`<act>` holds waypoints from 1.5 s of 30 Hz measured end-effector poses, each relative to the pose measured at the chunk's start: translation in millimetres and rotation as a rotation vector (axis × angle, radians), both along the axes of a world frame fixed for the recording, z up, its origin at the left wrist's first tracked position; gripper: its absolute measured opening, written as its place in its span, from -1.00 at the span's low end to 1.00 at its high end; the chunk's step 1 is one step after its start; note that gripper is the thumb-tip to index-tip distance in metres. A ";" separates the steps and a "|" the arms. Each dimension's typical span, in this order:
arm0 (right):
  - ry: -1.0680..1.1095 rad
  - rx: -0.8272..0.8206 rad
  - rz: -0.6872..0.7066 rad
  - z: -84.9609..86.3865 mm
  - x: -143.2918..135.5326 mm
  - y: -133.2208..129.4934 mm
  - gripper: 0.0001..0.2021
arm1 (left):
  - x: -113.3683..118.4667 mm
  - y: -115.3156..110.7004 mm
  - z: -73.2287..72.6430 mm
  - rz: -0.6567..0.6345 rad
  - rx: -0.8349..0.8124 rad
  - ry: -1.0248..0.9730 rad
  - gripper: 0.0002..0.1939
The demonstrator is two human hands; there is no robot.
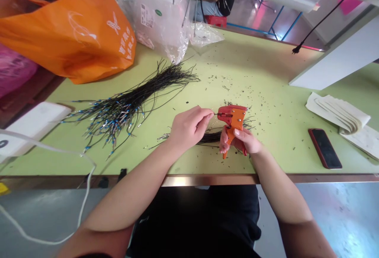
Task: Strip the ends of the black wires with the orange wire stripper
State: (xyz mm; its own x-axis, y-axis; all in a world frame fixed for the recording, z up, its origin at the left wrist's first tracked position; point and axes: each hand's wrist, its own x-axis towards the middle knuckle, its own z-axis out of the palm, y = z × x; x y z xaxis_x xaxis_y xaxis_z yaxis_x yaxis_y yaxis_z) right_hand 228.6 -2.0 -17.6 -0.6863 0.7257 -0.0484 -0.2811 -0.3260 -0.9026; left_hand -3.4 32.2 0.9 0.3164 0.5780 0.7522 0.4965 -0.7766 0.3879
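Far L, a pink bag (14,70) is partly cut off by the frame. Beside it, an orange bag (89,32) w/ white print is stood at the back L of the greenish worktop (275,139). Nearer the front, a white box (32,127) is seen, w/ a white cable (89,187) looped down past the edge. Next, a bundle of black wires (148,88) is laid diagonally, blue-and-metal ends fanned to front L. Behind it, a clear plastic bag (160,17) is set; in the bkgd, a seated person (210,3) is partly shown w/ a red stool (216,21). Mid-table, tiny black scraps (226,87) are scattered. On the R, a black plug (297,48) is hung near a white panel (334,52); folded papers (343,112) and a phone (325,147) are laid nearby.

L forearm is angled in from lower L; L hand (189,127) is held palm-down, thumb + index pinched tog. on a single wire (218,114), led into the head of a red-orange wire stripper (237,115). Tool is held approx. upright, head facing L. R forearm is brought in from lower R, R hand (248,139) wrapped round the handles; how hard they're squeezed can't be told. Under both hands, a 2nd wire bunch (209,138) is laid.
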 end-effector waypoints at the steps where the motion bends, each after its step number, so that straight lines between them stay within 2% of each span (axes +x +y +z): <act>1: -0.002 0.001 -0.004 0.2 -0.4 -0.1 -0.55 | -0.2 0.0 -0.4 -0.001 -0.002 0.000 -0.85; 26: -0.051 0.065 -0.074 2.3 -4.5 -1.9 -0.54 | 0.7 -1.8 1.5 0.009 -0.077 0.005 -0.80; 32: -0.059 0.068 -0.156 -1.9 -14.2 -7.6 -0.50 | 0.3 -1.7 0.6 0.013 -0.036 -0.006 -0.81; 37: -0.024 0.083 -0.261 -7.4 -25.1 -7.8 -0.47 | 0.9 -1.9 1.1 0.051 -0.067 -0.002 -0.81; 42: 0.085 0.144 -0.124 -2.2 -18.7 -1.5 -0.51 | -1.5 -1.6 3.4 0.095 -0.032 -0.058 -0.80; 43: 0.124 0.164 -0.138 1.0 -15.5 -0.1 -0.50 | -2.9 -1.2 4.1 0.136 -0.018 -0.081 -0.80; 45: 0.167 0.180 -0.306 7.9 -9.9 2.1 -0.48 | -5.3 -0.4 5.1 0.215 0.016 -0.120 -0.81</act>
State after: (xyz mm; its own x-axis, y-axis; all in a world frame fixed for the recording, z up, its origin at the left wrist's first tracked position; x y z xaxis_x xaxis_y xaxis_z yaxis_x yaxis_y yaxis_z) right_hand 218.7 0.1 -9.7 -0.4242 0.8848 0.1927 -0.4888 -0.0446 -0.8712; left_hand -8.7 31.9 5.9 0.0949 0.6104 0.7864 0.6024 -0.6641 0.4428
